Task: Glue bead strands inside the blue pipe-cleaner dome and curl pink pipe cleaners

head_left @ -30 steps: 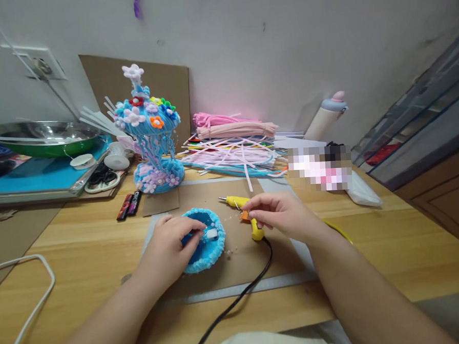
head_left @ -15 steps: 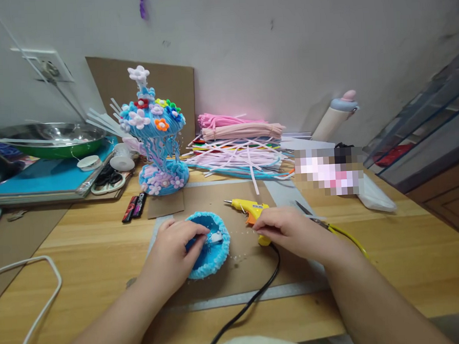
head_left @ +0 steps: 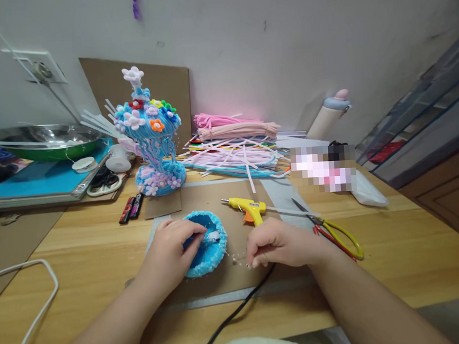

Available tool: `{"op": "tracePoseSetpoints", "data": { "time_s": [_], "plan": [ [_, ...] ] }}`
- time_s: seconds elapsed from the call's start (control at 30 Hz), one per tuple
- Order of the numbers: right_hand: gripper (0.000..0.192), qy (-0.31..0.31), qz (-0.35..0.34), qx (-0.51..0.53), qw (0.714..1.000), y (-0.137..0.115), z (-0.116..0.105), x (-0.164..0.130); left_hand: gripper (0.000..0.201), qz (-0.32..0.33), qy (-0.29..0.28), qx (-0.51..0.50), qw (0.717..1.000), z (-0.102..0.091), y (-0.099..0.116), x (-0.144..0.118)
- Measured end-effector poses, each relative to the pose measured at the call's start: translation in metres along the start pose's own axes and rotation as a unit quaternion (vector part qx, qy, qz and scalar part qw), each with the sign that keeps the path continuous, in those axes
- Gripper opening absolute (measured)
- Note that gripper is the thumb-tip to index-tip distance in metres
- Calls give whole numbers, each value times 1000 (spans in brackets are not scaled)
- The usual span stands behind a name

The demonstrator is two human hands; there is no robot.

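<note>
A blue fuzzy, bowl-shaped piece [head_left: 220,252] rests hollow side up on cardboard, with a small white part [head_left: 214,237] inside it. My left hand [head_left: 175,246] reaches over its left rim, thumb and forefinger pinched together inside the hollow; what they grip there is hidden. A thin string of tiny clear beads [head_left: 239,257] runs from the piece towards my right hand [head_left: 274,244]. That hand is closed, its fingertips pinching the string's end low over the cardboard. Just behind it lies a yellow glue gun [head_left: 246,206], its grip partly covered by the hand.
A flower-covered blue and lilac pipe-cleaner ornament [head_left: 150,130] stands behind on the left. Bundles of pipe cleaners [head_left: 235,130] lie against the wall. Scissors with yellow and red handles [head_left: 340,235] are at right. The black cord [head_left: 237,313] crosses the front of the cardboard [head_left: 207,193].
My right hand has moved down towards me, away from the glue gun's grip, with the bead string's end. The left hand stays pinched inside the blue piece. The whole view has shifted slightly.
</note>
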State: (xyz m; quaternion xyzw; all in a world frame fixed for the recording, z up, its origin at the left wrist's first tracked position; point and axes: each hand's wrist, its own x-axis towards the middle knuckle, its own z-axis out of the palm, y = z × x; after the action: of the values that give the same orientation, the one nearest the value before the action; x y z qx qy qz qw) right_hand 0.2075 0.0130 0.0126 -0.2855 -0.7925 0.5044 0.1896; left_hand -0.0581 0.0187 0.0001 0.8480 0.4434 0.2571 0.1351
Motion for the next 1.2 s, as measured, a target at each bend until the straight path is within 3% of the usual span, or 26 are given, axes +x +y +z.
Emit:
{"op": "tracePoseSetpoints", "data": {
  "time_s": [0.23,0.47,0.6,0.67,0.73,0.77,0.83,0.9,0.93,1.07,1.2],
  "plan": [
    [29,82,45,163,982,9,19,8,15,-18,-2,-1,1000,1,-1,2],
    [27,122,56,209,969,4,18,11,14,-13,-9,-7,1000,0,-1,2],
    [15,46,41,73,995,-11,1,-2,24,-19,-16,-55,998,-8,2,-1],
    [16,-36,27,14,999,-16,-5,-7,26,-43,-7,-107,993,-12,3,-3],
    [19,-66,32,-14,997,-17,-6,-7,24,-77,18,-134,988,-14,2,-3],
    [21,-44,48,-28,997,-16,-4,-5,24,-96,32,-130,986,-15,2,-2],
    [28,66,99,-50,992,-10,4,4,25,-131,53,-108,984,-13,0,-1],
    [24,186,162,-27,969,-4,16,17,28,-150,45,-99,983,-9,-2,0],
    [20,218,184,-13,958,-1,23,24,29,-152,32,-104,982,-7,-3,1],
    [19,215,240,-49,946,0,41,40,29,-147,-6,-128,981,0,-5,1],
    [23,204,239,-118,942,-7,40,38,29,-165,-9,-156,974,2,-6,1]
  ]
}}
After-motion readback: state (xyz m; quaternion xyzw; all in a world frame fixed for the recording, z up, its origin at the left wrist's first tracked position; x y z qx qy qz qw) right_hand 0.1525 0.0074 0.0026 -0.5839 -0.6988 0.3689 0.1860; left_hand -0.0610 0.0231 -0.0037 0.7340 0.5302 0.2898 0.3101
